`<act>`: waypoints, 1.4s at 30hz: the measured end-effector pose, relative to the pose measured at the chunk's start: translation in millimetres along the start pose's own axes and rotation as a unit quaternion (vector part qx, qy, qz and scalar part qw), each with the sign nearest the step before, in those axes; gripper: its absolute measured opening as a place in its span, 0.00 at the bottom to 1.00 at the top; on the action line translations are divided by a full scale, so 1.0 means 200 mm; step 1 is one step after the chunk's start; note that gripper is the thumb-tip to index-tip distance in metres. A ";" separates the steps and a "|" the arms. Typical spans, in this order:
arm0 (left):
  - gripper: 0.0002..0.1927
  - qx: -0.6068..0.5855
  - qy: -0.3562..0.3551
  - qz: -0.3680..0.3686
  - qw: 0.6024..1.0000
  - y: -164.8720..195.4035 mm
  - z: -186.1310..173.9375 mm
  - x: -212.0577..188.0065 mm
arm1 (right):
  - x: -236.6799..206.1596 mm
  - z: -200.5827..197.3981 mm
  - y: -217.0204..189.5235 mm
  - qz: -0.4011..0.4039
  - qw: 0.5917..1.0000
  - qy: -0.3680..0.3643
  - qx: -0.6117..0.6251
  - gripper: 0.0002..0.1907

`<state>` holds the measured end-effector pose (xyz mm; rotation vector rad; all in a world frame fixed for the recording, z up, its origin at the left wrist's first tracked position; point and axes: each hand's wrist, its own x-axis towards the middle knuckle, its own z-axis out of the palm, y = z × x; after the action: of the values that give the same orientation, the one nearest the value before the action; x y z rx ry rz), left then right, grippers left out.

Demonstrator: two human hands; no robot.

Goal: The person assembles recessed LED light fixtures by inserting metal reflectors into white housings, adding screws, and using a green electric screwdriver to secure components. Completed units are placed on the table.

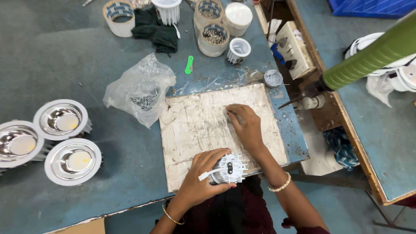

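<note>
While the left hand (pixel 200 175) wraps its fingers around a white lamp body (pixel 228 169) at the near edge of the worn board (pixel 195 125), the right hand (pixel 245 125) rests farther up it, fingers pinched, maybe on a tiny screw.

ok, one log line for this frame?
left hand: grips white lamp housing | right hand: fingertips on worn board | screw bag left
</note>
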<state>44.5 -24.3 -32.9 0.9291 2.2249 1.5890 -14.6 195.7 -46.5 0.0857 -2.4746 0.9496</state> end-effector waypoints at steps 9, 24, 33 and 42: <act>0.41 -0.005 -0.012 -0.011 1.000 0.03 -0.03 -0.05 | -0.02 -0.06 -0.04 0.078 0.991 0.043 0.098 0.09; 0.41 -0.009 -0.021 -0.025 0.999 0.03 -0.01 -0.06 | -0.61 -0.45 -0.31 0.178 0.956 0.009 0.234 0.10; 0.43 0.020 -0.003 -0.011 1.000 0.00 0.01 -0.02 | -0.59 -0.41 -0.38 0.112 0.988 0.007 0.104 0.09; 0.41 0.019 0.012 -0.009 1.000 -0.03 0.02 0.04 | -0.46 -0.44 -0.45 0.018 0.999 -0.035 -0.022 0.10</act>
<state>39.1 -17.0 -38.6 0.9034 2.2794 1.5640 123.9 174.5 22.9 0.0604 -2.5672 0.9224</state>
